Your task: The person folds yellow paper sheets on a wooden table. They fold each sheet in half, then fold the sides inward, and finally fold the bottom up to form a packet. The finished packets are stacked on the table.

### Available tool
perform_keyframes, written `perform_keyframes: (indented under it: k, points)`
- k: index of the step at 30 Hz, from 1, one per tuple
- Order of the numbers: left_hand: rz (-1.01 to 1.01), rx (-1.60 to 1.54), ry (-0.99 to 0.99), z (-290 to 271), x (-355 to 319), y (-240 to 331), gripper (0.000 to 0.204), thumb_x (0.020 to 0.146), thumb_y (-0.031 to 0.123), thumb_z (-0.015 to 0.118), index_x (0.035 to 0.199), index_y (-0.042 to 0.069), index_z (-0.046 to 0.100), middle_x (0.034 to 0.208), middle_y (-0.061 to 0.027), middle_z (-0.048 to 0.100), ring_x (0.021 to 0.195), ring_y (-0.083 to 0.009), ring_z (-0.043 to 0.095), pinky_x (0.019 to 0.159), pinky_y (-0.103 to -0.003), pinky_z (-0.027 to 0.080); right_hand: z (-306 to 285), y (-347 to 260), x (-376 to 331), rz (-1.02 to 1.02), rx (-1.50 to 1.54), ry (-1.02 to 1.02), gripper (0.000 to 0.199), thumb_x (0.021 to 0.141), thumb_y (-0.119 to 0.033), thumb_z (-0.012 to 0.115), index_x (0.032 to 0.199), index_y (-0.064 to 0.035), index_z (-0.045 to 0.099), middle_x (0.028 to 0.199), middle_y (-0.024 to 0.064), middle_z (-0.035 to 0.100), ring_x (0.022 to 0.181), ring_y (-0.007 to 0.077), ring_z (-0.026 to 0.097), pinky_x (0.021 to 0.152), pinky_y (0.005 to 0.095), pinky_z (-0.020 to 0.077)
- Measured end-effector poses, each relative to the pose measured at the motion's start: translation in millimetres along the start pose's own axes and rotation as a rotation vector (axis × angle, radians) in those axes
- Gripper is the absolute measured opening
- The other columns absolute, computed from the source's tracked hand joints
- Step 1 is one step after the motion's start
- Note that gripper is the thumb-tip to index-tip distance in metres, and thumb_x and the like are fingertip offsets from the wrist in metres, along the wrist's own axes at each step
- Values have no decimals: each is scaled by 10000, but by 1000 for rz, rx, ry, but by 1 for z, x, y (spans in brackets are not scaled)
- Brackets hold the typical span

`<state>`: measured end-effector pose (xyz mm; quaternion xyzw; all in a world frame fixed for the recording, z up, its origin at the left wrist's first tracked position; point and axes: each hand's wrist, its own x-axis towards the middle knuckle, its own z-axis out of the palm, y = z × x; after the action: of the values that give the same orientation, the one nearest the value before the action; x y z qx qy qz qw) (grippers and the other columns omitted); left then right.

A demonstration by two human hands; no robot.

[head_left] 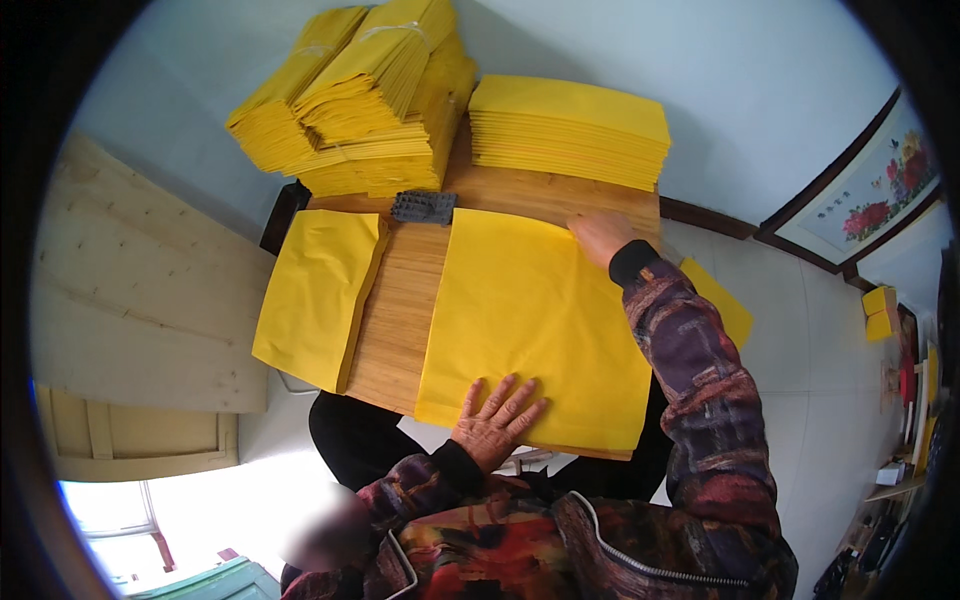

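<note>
A large yellow paper sheet [540, 310] lies on the wooden table in front of me, its near edge reaching over my lap. My left hand [492, 420] rests flat on its near edge with the fingers spread. At the sheet's far right edge is my right hand [602, 238], fingers drawn together on the paper; the fingertips are partly hidden. To the left sits a smaller stack of folded yellow paper [315, 295]. Part of another yellow piece [720, 300] shows beyond my right forearm.
Tied bundles of yellow folded paper [370, 100] are piled at the back left of the table [395, 310]. A neat yellow stack [570, 130] stands at the back right. Between them lies a dark grey studded block [423, 207]. A framed flower picture [860, 190] leans at the right.
</note>
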<state>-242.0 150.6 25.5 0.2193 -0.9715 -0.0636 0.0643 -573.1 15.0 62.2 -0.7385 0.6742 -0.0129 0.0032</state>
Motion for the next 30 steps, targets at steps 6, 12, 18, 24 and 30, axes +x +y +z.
perform_keyframes:
  k: [6, 12, 18, 24, 30]
  points:
    - [-18, -18, -36, 0, 3, 1, 707, 711, 284, 716, 1373, 249, 468, 1483, -43, 384, 1385, -280, 328, 1102, -581, 200, 13, 4, 10, 61, 39, -17, 164, 847, -111, 507, 906, -72, 655, 911, 174, 671, 879, 373, 642, 727, 477, 505]
    - [32, 32, -55, -1, 9, 0, 853, 620, 361, 786, 1391, 225, 445, 1500, -84, 352, 1397, -318, 291, 1110, -583, 156, 11, -9, 12, 250, 22, 12, 263, 880, -190, 494, 970, -97, 723, 994, 130, 699, 949, 317, 653, 803, 485, 461]
    - [37, 24, -67, 2, 12, 1, 865, 617, 381, 792, 1394, 214, 451, 1503, -94, 344, 1405, -322, 273, 1117, -581, 136, 17, -21, 9, 469, 35, 156, 228, 876, -161, 527, 973, -130, 731, 1016, 80, 682, 1026, 275, 606, 909, 457, 372]
    - [31, 12, -119, -4, 17, 5, 871, 620, 368, 790, 1403, 211, 442, 1511, -96, 328, 1412, -324, 256, 1119, -584, 121, 20, -13, 10, 463, 51, 150, 234, 880, -152, 523, 1004, -100, 715, 1044, 89, 686, 1042, 278, 611, 894, 468, 386]
    - [18, 29, -133, -5, 20, 6, 838, 627, 328, 759, 1396, 215, 446, 1501, -92, 344, 1393, -332, 292, 1103, -595, 162, 24, 1, 13, 501, 260, 92, 312, 931, -162, 430, 1137, -75, 648, 1202, 163, 613, 1203, 348, 523, 1010, 554, 331]
